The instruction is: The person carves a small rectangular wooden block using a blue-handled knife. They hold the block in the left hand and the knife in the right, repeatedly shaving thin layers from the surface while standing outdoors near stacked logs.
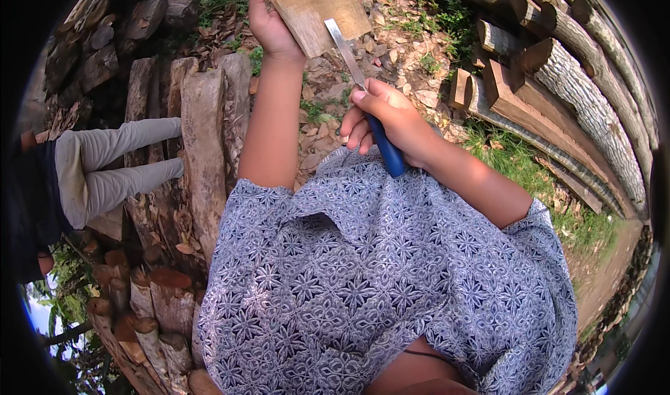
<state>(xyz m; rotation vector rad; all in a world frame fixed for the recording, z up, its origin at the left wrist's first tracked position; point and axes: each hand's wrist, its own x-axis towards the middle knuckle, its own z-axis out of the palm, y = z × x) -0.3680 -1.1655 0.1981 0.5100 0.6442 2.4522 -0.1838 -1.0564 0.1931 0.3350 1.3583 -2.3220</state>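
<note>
My left hand (pixel 273 28) is wrapped round a flat piece of light wood (pixel 317 8) at the top of the head view. Its thumb lies along the board's left edge, and fingertips show at the far right edge. In my right hand (pixel 394 119) is a chisel (pixel 386 147) with a blue handle and a flat metal blade (pixel 345 56). The thumb and index finger pinch it where blade meets handle. The blade points up and left, its tip over the lower part of the board; whether it touches the wood I cannot tell.
Dry leaves (pixel 328 144) cover the ground beneath my hands. Cut logs (pixel 593 105) and sawn planks (pixel 502 95) lie stacked at right. Thick timbers (pixel 202 144) and log ends (pixel 171 280) are on the left. A person in light trousers (pixel 105 154) is at the left.
</note>
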